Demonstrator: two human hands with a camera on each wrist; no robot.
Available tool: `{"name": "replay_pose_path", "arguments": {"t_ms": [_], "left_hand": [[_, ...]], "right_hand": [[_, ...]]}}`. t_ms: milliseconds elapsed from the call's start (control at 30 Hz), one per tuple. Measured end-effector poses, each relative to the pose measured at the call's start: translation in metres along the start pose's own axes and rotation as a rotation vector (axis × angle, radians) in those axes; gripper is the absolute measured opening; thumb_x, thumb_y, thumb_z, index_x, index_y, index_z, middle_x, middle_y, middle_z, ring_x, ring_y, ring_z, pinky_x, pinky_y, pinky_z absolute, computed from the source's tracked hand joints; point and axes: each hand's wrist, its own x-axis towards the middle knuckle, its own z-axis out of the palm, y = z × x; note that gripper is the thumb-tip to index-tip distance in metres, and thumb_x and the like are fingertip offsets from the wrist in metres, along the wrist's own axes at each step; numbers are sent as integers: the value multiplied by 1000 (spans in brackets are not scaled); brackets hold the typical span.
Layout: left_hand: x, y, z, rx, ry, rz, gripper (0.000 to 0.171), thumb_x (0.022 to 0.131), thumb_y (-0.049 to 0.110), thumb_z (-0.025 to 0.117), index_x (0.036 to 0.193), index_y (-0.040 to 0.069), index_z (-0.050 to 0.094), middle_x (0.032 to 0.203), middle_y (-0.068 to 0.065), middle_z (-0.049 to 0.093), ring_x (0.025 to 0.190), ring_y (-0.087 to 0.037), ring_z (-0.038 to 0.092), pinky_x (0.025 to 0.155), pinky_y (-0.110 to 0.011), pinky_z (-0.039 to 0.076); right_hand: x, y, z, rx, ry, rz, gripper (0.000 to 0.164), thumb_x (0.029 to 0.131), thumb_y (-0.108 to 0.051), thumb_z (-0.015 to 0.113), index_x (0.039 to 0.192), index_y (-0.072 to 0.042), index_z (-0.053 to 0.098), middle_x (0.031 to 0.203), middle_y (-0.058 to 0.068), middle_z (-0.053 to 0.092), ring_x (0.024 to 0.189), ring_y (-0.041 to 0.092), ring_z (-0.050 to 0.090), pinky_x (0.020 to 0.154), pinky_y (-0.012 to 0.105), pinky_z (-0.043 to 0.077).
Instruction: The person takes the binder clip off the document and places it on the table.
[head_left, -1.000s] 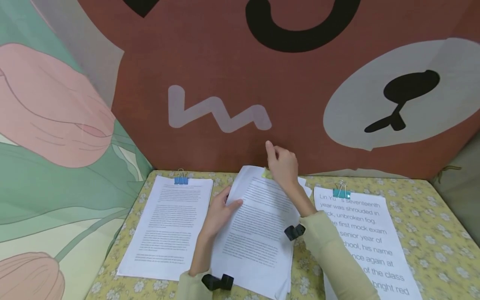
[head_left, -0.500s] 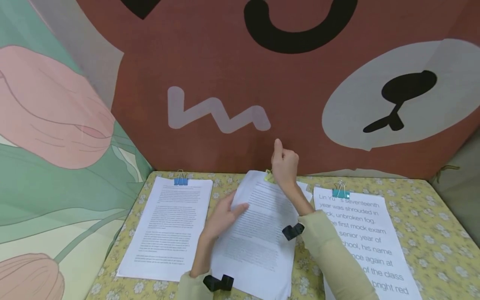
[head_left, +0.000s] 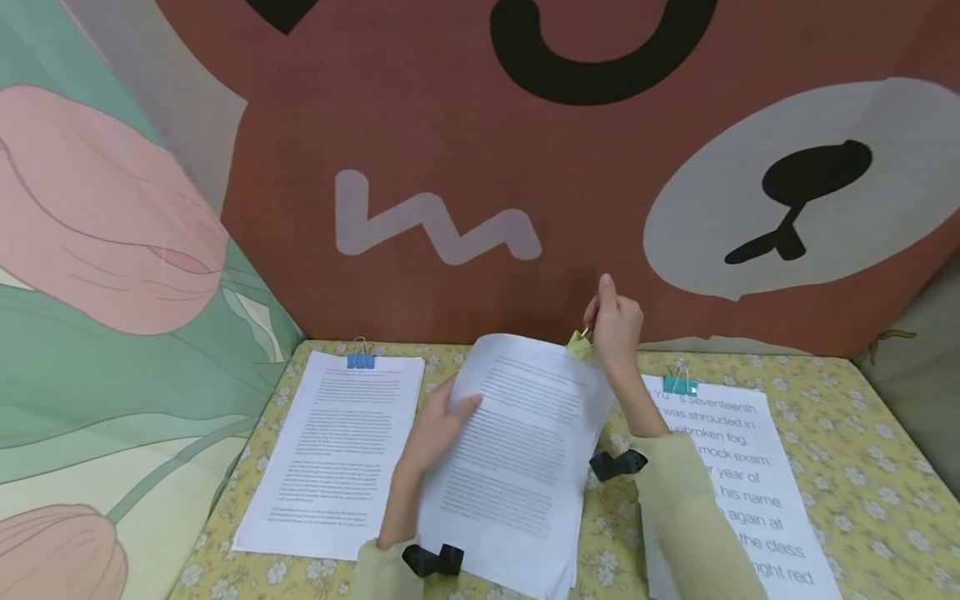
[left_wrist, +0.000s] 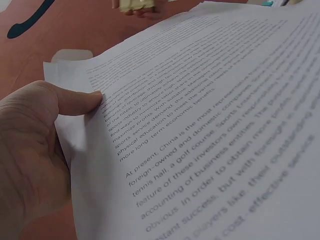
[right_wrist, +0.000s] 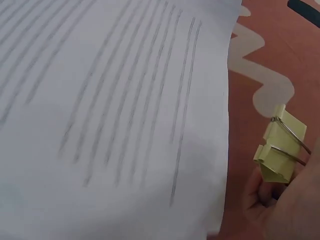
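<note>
My left hand (head_left: 433,425) pinches the upper left edge of a stack of printed sheets (head_left: 517,450), thumb on top and fingers behind. The stack's top end is raised and bends back. In the left wrist view the thumb presses the page (left_wrist: 200,100) beside its printed lines. My right hand (head_left: 617,337) holds a yellow binder clip (head_left: 579,345) by its wire handles near the top right corner of the sheets. The right wrist view shows the clip (right_wrist: 281,150) apart from the paper's edge, with no paper in it.
Left of the stack lies another printed bundle (head_left: 330,467) under a blue binder clip (head_left: 361,360). A large-print bundle (head_left: 757,467) with a teal clip (head_left: 680,384) lies on the right, partly behind my right sleeve. A brown patterned backdrop (head_left: 450,300) rises behind the floral tablecloth (head_left: 877,467).
The yellow binder clip has come off the top of the sheets and moved right with my right hand. My left hand shifted slightly right, then back left, still gripping the sheets.
</note>
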Motion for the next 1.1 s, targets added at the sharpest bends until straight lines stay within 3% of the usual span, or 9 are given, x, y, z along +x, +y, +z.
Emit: {"name": "replay_pose_path", "arguments": {"t_ms": [267, 500, 667, 867, 1100], "left_hand": [[-1, 0, -9, -46, 92, -107, 49, 103, 21, 63, 148, 3, 54, 110, -13, 71, 80, -21, 70, 84, -44, 56], [-1, -4, -15, -84, 134, -130, 46, 103, 22, 64, 146, 6, 57, 111, -13, 71, 88, -24, 69, 90, -47, 54], [-2, -4, -15, -130, 126, -147, 47, 104, 23, 63, 148, 9, 55, 110, -12, 72, 85, -24, 71, 80, -40, 57], [-1, -8, -15, -198, 125, -172, 45, 105, 22, 60, 148, 13, 55, 103, -12, 74, 80, -27, 74, 68, -38, 59], [-1, -13, -16, -232, 128, -198, 44, 105, 24, 60, 148, 16, 55, 102, -12, 74, 80, -28, 74, 69, -37, 59]], "right_hand": [[-24, 34, -35, -386, -194, -58, 71, 113, -46, 32, 67, -1, 63, 55, 4, 53, 50, 24, 46, 55, 38, 38], [-43, 66, -48, -552, -380, 25, 77, 111, -55, 22, 63, -8, 58, 51, 3, 46, 46, 22, 40, 49, 36, 35], [-51, 83, -49, -687, -446, 49, 70, 112, -54, 21, 61, -13, 48, 54, 4, 47, 48, 22, 45, 49, 35, 37], [-54, 94, -49, -768, -462, 0, 67, 114, -46, 24, 61, -13, 48, 55, 5, 49, 51, 22, 51, 49, 36, 41], [-55, 99, -51, -798, -543, -33, 56, 114, -33, 35, 64, -14, 50, 57, 3, 49, 53, 20, 50, 51, 35, 42]]}}
